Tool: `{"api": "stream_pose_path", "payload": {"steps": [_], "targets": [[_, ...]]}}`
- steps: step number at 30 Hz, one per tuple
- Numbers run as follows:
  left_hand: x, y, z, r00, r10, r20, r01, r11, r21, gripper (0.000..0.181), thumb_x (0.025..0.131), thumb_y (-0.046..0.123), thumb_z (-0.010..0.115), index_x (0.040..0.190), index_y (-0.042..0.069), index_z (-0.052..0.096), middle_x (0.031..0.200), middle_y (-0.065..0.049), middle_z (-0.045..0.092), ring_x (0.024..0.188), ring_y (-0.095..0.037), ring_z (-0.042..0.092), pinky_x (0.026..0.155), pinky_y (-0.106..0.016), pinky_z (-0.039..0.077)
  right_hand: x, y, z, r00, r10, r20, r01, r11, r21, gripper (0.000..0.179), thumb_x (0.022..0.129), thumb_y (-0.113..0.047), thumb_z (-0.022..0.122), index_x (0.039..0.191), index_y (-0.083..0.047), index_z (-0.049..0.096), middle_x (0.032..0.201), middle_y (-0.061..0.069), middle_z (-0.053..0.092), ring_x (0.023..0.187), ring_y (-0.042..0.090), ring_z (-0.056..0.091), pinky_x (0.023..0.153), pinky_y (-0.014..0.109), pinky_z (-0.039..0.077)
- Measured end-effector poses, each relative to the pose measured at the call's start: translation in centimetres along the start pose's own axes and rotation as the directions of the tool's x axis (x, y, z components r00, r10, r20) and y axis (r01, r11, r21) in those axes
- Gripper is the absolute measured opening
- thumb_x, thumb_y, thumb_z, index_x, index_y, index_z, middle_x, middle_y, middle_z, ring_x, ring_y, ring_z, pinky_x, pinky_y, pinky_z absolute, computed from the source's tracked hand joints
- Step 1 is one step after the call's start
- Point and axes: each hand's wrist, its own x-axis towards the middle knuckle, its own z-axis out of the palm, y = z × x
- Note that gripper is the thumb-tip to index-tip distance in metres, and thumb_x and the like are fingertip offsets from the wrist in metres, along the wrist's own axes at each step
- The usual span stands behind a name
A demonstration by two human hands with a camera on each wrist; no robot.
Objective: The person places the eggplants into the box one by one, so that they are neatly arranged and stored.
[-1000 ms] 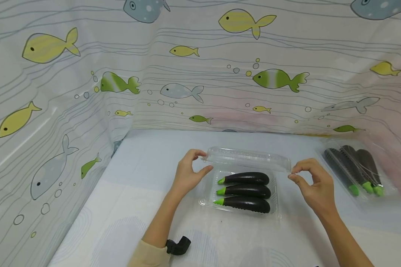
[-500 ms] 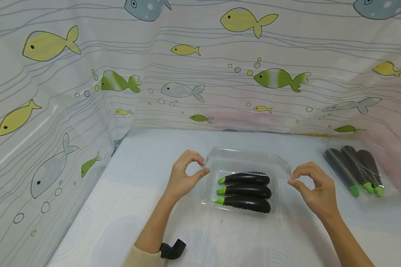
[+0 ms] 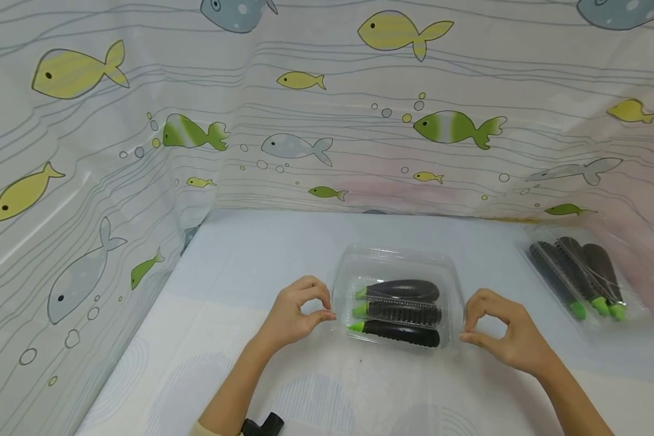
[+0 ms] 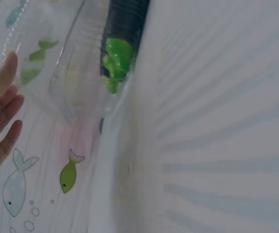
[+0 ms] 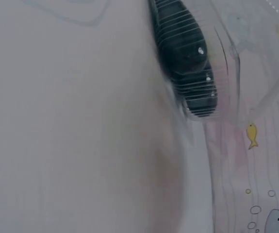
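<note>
A clear plastic clamshell container [image 3: 344,327] lies on the table with three dark eggplants [image 3: 400,333] in a row, their green stem ends to the left. Its hinged lid [image 3: 398,260] is tilted forward over them, the front edge raised above the tray. My left hand [image 3: 297,312] pinches the lid's left corner between thumb and forefinger; my right hand [image 3: 504,330] pinches the right corner the same way. In the left wrist view a green eggplant stem [image 4: 117,58] shows through the plastic. Rounded eggplant ends [image 5: 197,82] appear through the ribbed wall in the right wrist view.
A second clear container [image 3: 637,312] with three eggplants [image 3: 599,266] sits at the right side of the table. A fish-print curtain [image 3: 370,121] hangs along the back and left. A black strap device [image 3: 264,425] is on my left wrist.
The lid has swung from standing up at the back to leaning down over the eggplants. Both hands have come toward me and lower with it. The tray and second container stay put.
</note>
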Motion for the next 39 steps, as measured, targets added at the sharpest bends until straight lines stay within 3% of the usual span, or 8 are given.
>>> {"api": "stream_pose_path", "payload": {"steps": [3, 7, 13, 16, 21, 25, 28, 39], "targets": [[-0.8, -0.1, 0.3, 0.999, 0.034, 0.035, -0.038, 0.992, 0.121, 0.027, 0.066, 0.013, 0.088, 0.073, 0.019, 0.062, 0.092, 0.010, 0.060, 0.091, -0.009, 0.058, 0.076, -0.024, 0.051, -0.7, 0.0, 0.1, 0.995, 0.059, 0.082, -0.055, 0.997, -0.045, 0.049, 0.057, 0.010, 0.086, 0.079, -0.026, 0.060, 0.087, -0.007, 0.056, 0.084, 0.008, 0.051, 0.077, 0.021, 0.041], [-1.4, 0.0, 0.8, 0.995, 0.063, 0.077, -0.080, 0.967, 0.242, 0.029, 0.065, 0.017, 0.089, 0.072, 0.018, 0.062, 0.094, 0.009, 0.060, 0.090, -0.010, 0.059, 0.073, -0.024, 0.051, -1.6, 0.4, 0.5, 0.988, 0.091, 0.127, -0.077, 0.991, -0.112, 0.048, 0.059, 0.000, 0.089, 0.078, -0.030, 0.058, 0.089, -0.011, 0.056, 0.085, 0.004, 0.051, 0.077, 0.019, 0.043], [-1.7, -0.1, 1.1, 0.988, 0.109, 0.107, -0.139, 0.930, 0.339, 0.033, 0.060, 0.024, 0.091, 0.073, 0.018, 0.062, 0.094, 0.009, 0.060, 0.086, -0.010, 0.060, 0.070, -0.024, 0.050, -2.4, 1.1, 1.2, 0.994, 0.028, 0.109, -0.013, 0.991, -0.133, 0.048, 0.052, 0.005, 0.089, 0.076, -0.026, 0.060, 0.088, -0.005, 0.057, 0.084, 0.008, 0.051, 0.078, 0.015, 0.041], [-1.8, -0.2, 1.2, 0.980, 0.158, 0.123, -0.194, 0.899, 0.392, 0.037, 0.058, 0.024, 0.093, 0.076, 0.017, 0.062, 0.093, 0.008, 0.060, 0.083, -0.011, 0.059, 0.069, -0.025, 0.049, -2.5, 1.1, 1.5, 0.995, 0.010, 0.095, 0.004, 0.990, -0.144, 0.049, 0.048, 0.007, 0.088, 0.074, -0.024, 0.060, 0.086, -0.004, 0.057, 0.083, 0.008, 0.051, 0.080, 0.012, 0.040], [-1.9, 0.0, 1.2, 0.958, 0.246, 0.145, -0.286, 0.831, 0.476, 0.034, 0.059, 0.009, 0.090, 0.078, 0.014, 0.063, 0.090, 0.005, 0.061, 0.080, -0.011, 0.059, 0.070, -0.024, 0.050, -2.7, 1.1, 1.8, 0.995, 0.036, 0.088, -0.022, 0.988, -0.152, 0.048, 0.047, 0.008, 0.088, 0.072, -0.023, 0.060, 0.084, -0.004, 0.057, 0.083, 0.009, 0.051, 0.081, 0.011, 0.039], [-1.9, -0.2, 1.4, 0.938, 0.328, 0.115, -0.338, 0.784, 0.520, 0.025, 0.061, 0.000, 0.082, 0.074, 0.013, 0.065, 0.083, 0.005, 0.061, 0.074, -0.009, 0.058, 0.065, -0.022, 0.049, -2.7, 1.2, 2.0, 0.994, 0.058, 0.090, -0.043, 0.986, -0.161, 0.049, 0.047, 0.007, 0.089, 0.071, -0.024, 0.060, 0.084, -0.004, 0.057, 0.084, 0.009, 0.051, 0.082, 0.010, 0.039], [-1.9, -0.2, 1.6, 0.928, 0.363, 0.085, -0.350, 0.768, 0.536, 0.022, 0.061, -0.002, 0.078, 0.070, 0.013, 0.064, 0.080, 0.006, 0.061, 0.070, -0.008, 0.057, 0.061, -0.019, 0.047, -2.6, 1.2, 1.9, 0.994, 0.057, 0.090, -0.042, 0.985, -0.165, 0.049, 0.047, 0.007, 0.089, 0.070, -0.024, 0.060, 0.084, -0.005, 0.057, 0.084, 0.009, 0.051, 0.082, 0.010, 0.039], [-1.8, -0.1, 2.0, 0.952, 0.306, 0.026, -0.273, 0.803, 0.530, 0.019, 0.064, -0.001, 0.081, 0.070, 0.012, 0.069, 0.079, 0.006, 0.064, 0.070, -0.008, 0.058, 0.059, -0.018, 0.047, -2.4, 2.4, 1.8, 0.998, 0.014, 0.057, -0.002, 0.977, -0.214, 0.050, 0.044, 0.002, 0.090, 0.073, -0.027, 0.061, 0.088, -0.003, 0.060, 0.087, 0.009, 0.054, 0.083, 0.009, 0.040]]}}
